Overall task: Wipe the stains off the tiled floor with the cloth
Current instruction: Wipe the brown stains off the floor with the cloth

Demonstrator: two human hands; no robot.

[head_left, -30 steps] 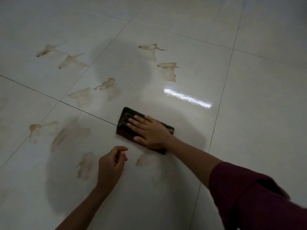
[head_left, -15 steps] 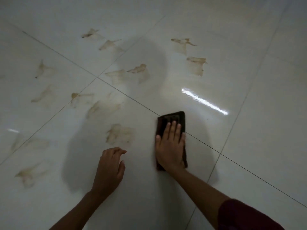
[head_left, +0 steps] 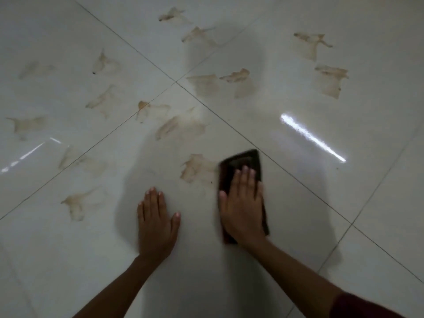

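Observation:
A dark brown folded cloth (head_left: 241,160) lies flat on the glossy white tiled floor (head_left: 298,203). My right hand (head_left: 243,210) presses down on it, palm flat, fingers together pointing away from me. A brown stain (head_left: 195,167) sits just left of the cloth, touching its edge. My left hand (head_left: 156,223) rests flat on the bare tile to the left, fingers spread, holding nothing. Several more brown stains spread across the tiles beyond, such as one stain (head_left: 179,127) near the grout cross and one stain (head_left: 330,80) at the far right.
Dark grout lines cross at a joint (head_left: 176,81) ahead. Bright light reflections streak the floor (head_left: 312,136) on the right and at the left edge. My shadow falls over the middle tiles. A dark red sleeve (head_left: 367,306) shows at the bottom right.
The view has swung so the grout cross sits ahead. My right hand has turned the cloth to point forward, next to a stain. My left hand has flattened onto the floor from a loose curl.

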